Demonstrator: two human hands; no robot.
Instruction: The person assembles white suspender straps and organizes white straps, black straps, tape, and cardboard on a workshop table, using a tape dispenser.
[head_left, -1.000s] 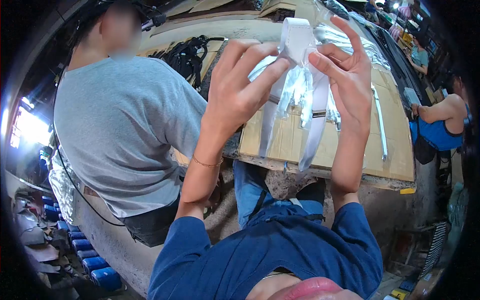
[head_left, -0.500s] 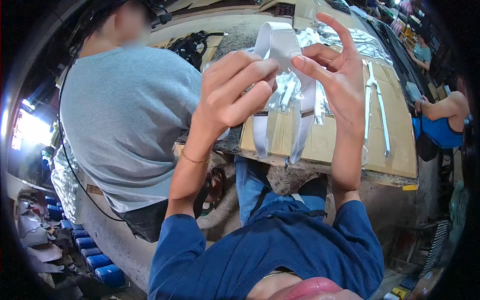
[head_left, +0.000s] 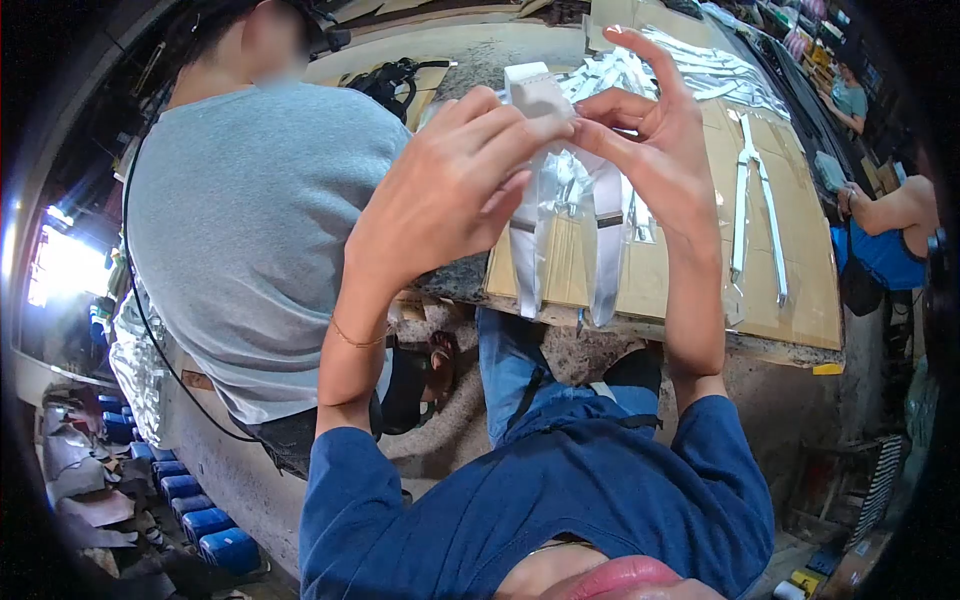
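Head view: our left hand (head_left: 455,185) and right hand (head_left: 655,165) pinch the white strap (head_left: 535,95) in its clear bag (head_left: 570,190), raised above the cardboard (head_left: 800,280). Risk: slick film slips, strap drops off the bench.

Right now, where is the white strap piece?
In the head view, the white strap piece is upper centre, pinched between the left hand and right hand, above the cardboard sheet.

The strap (head_left: 540,95) pinched between the hands is white — with dark bands lower down. The cardboard sheet (head_left: 800,280) is tan, the co-worker's shirt (head_left: 240,220) grey, the wearer's sleeves (head_left: 720,470) deep blue.
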